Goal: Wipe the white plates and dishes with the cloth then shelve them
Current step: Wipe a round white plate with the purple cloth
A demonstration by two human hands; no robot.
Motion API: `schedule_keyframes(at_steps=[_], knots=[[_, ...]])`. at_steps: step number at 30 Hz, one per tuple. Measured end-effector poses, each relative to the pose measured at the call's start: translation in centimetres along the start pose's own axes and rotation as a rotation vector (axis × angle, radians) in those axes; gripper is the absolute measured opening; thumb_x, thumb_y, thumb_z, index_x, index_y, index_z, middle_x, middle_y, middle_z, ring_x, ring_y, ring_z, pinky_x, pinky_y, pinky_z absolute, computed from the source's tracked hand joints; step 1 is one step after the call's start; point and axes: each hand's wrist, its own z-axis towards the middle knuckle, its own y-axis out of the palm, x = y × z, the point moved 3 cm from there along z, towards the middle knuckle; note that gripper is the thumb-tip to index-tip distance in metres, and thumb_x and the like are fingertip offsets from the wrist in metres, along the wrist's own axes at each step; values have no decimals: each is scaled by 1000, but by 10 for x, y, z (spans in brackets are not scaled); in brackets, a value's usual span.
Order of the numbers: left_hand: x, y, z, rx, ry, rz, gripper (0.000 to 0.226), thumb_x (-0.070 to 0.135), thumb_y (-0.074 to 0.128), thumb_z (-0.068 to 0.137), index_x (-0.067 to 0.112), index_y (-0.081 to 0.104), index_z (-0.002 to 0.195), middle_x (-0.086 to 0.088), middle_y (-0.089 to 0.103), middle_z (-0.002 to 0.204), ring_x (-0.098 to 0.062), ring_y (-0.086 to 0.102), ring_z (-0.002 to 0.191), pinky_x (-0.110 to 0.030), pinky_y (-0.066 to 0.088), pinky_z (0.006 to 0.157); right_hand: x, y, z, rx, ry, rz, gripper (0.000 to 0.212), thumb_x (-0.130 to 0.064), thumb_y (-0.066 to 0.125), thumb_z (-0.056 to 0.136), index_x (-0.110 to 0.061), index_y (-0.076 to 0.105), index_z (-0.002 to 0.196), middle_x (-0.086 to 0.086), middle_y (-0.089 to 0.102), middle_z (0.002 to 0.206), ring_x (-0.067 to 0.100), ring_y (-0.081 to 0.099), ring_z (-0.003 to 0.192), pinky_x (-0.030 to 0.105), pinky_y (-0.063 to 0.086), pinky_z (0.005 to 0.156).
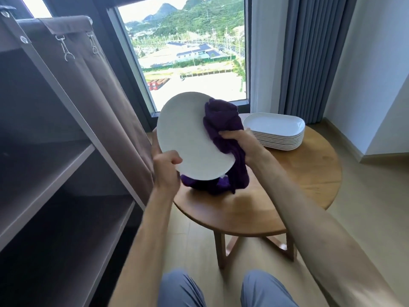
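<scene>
Hands work above the round wooden tabletop (309, 173): the left hand (164, 171) grips the lower edge of a white oval plate (188, 138), tilted up over the tabletop, thumb curled onto its face. The right hand (240, 140) clutches a bunched purple cloth (223, 125) against the plate's right side. A stack of white dishes (276, 131) sits on the tabletop's far side, fabric shelves (55, 162) to its left.
</scene>
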Motion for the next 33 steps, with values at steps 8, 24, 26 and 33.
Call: schedule_keyframes(at_steps=[8, 24, 26, 33], knots=[[-15, 25, -33, 367, 21, 0, 71, 3, 68, 79, 38, 50, 139, 15, 69, 120, -3, 69, 108, -17, 58, 80, 25, 24, 5, 128, 1, 162, 36, 10, 73, 72, 12, 68, 107, 20, 74, 85, 32, 72, 72, 40, 60, 66], [-9, 25, -34, 398, 35, 30, 73, -1, 68, 79, 24, 49, 145, 8, 64, 127, -3, 68, 107, -17, 58, 80, 28, 33, 2, 129, -22, 245, 39, 10, 70, 77, 13, 67, 116, 25, 71, 103, 36, 69, 85, 49, 59, 82], [-15, 28, -28, 417, 55, 91, 70, -9, 62, 87, 26, 46, 146, 11, 61, 124, 0, 66, 104, -11, 55, 77, 37, 33, 0, 133, 8, 288, 45, 10, 68, 81, 13, 62, 125, 26, 69, 111, 36, 68, 91, 49, 58, 88], [29, -6, 19, -136, -30, 530, 59, -2, 59, 82, 37, 57, 126, 6, 62, 112, -16, 59, 106, -26, 57, 74, 37, 15, -3, 78, 24, 243, 53, 6, 68, 75, 12, 60, 128, 29, 63, 119, 40, 62, 102, 59, 46, 104]])
